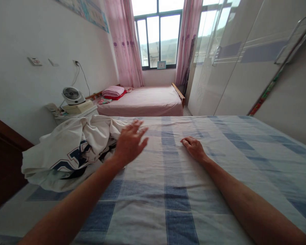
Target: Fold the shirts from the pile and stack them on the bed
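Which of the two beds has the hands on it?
The near bed with the blue checked sheet: the right hand rests on it, the left hand hovers above. The pink bed lies beyond, untouched.

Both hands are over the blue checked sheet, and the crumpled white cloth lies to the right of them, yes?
Not quite: in the head view the white cloth lies left of the hands, beside the left hand. The right hand rests on the blue checked sheet.

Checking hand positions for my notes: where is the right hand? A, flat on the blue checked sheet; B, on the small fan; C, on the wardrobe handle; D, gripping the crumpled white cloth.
A: the right hand lies palm-down on the blue checked sheet, holding nothing.
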{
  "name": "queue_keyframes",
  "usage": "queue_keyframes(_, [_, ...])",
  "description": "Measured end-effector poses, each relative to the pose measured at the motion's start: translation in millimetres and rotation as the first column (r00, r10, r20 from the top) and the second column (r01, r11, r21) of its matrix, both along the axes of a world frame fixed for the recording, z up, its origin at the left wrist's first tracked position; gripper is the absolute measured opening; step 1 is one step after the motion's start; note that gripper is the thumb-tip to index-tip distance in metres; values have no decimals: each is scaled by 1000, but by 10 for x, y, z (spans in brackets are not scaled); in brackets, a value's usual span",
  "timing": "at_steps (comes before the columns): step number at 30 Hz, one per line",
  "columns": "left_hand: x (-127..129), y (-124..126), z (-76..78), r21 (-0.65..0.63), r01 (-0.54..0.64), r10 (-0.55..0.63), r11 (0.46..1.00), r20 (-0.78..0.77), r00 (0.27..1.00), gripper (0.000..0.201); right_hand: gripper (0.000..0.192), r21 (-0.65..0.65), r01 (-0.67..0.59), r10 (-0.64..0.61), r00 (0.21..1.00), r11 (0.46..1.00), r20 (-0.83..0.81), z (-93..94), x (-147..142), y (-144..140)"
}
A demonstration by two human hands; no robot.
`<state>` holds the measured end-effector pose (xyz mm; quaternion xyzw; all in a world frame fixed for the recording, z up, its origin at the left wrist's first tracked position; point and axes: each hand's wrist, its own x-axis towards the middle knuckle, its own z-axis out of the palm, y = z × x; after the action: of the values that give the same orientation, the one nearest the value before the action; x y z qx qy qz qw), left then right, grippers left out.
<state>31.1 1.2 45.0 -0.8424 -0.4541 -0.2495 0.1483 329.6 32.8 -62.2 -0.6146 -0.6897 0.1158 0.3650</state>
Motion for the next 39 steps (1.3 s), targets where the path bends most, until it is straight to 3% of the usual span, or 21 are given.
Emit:
queue_keyframes(2, [325, 38, -357, -141, 83, -94, 986, -73, 993, 45, 30, 17, -4, 3, 999, 1000, 39, -22, 0, 0])
queue_keyframes(5, [539, 217, -857, -327, 68, -103, 943, -92, 990, 46, 30, 30, -5, 2, 994, 1000, 107, -67, -5, -7])
queue_keyframes(8, [507, 381, -1104, -407, 28, -65, 913, -77, 995, 45, 30, 40, 29, -38, 971, 999, 237, -113, -19, -15])
queue_keyframes(14, [366, 453, -1079, -428, 21, -56, 904, -69, 996, 47, 37, 7, 6, -8, 900, 1000, 436, -168, -28, 33])
queue_keyframes(39, [376, 460, -1085, -453, 21, -51, 891, -55, 997, 48, 39, -10, -2, 6, 898, 1000, 441, -114, -19, 21])
